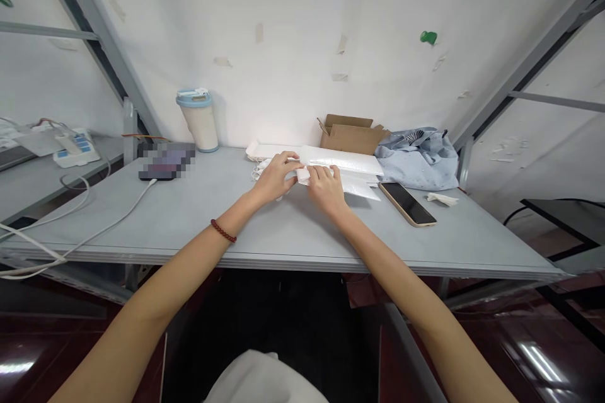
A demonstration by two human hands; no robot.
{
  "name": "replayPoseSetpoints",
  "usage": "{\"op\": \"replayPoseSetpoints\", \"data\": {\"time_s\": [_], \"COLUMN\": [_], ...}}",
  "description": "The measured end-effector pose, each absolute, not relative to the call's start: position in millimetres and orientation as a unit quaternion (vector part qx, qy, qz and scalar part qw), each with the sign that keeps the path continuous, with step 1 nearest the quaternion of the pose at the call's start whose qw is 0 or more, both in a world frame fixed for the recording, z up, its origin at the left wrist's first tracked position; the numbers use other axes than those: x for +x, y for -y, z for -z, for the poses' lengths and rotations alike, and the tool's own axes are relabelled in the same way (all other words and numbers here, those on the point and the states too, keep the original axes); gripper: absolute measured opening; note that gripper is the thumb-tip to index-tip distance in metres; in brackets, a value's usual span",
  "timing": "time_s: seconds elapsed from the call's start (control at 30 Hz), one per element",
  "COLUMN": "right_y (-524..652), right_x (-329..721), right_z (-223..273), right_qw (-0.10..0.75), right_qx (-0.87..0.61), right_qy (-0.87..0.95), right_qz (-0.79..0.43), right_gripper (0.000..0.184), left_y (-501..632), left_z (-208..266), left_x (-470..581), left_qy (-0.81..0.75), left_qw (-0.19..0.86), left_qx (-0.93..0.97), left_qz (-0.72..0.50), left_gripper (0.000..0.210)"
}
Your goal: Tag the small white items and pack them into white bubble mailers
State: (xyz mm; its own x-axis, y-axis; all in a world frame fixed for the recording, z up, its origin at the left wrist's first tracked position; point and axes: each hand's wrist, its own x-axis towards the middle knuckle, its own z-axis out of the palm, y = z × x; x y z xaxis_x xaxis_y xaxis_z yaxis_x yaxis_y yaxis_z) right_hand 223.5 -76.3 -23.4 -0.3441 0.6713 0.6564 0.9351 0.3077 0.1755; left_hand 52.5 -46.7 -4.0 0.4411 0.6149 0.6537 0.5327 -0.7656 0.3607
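Over the middle of the desk, my right hand [327, 190] is closed on a small white box-like packet [302, 175], its fingers bent over the top. My left hand [278, 177] meets the packet's left end, the thumb and fingers curled in around it. The packet's exact kind is hard to make out. Beside and behind my right hand lie white padded mailers [347, 160], partly under the fingers. A flat white item [265, 151] and some white cord or cable [258, 170] show behind my left hand.
On the grey desk [198, 220] stand a blue-lidded cup [201, 123] and an open cardboard box [354, 135]. Light-blue cloth [418, 157], a phone [408, 203] and crumpled tissue [442, 199] lie right. Another phone [165, 162], partly blurred, has a white cable [120, 223] at left.
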Motion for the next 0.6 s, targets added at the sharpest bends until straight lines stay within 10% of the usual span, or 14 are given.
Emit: {"op": "replayPoseSetpoints", "data": {"time_s": [0.6], "right_y": [68.0], "right_x": [257.3], "right_z": [-0.1], "right_qw": [0.368], "right_qx": [-0.571], "right_qy": [0.668], "right_qz": [0.304], "right_gripper": [0.044], "left_y": [14.8], "left_z": [-47.5], "left_x": [87.5], "left_qy": [-0.403], "left_qw": [0.483], "left_qx": [0.637], "left_qz": [-0.446], "left_gripper": [0.031]}}
